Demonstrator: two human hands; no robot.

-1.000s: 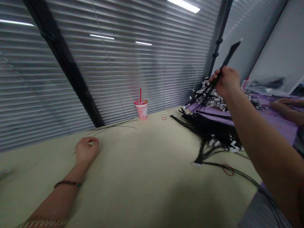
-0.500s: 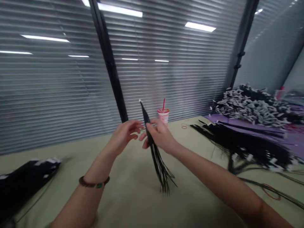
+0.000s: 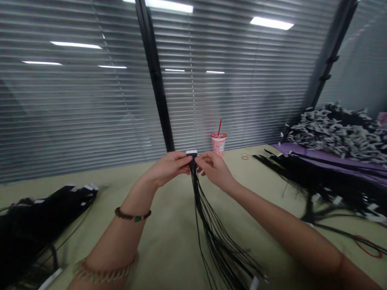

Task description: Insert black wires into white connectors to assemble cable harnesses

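Note:
A bundle of thin black wires (image 3: 208, 225) with a white connector (image 3: 191, 152) at its top end is held up over the middle of the table. Its loose ends fan out toward me and to the right, down to the lower edge of the view. My left hand (image 3: 172, 166) pinches the bundle just under the connector, thumb in front. From the other side my right hand (image 3: 214, 168) has its thumb and fingers closed at the same spot, on the wires beside the left thumb.
Black wire bundles with white connectors (image 3: 51, 213) lie at the left, more (image 3: 329, 181) at the right. Behind these, a heap of white-ended wires (image 3: 341, 131) covers a purple sheet (image 3: 290, 148). A cup with a red straw (image 3: 218, 144) stands before the window blinds.
The wire bundle has turned from slanting, in my right hand, to hanging with its connector facing up. My left hand, loose before, has closed on it. The view has shifted slightly left.

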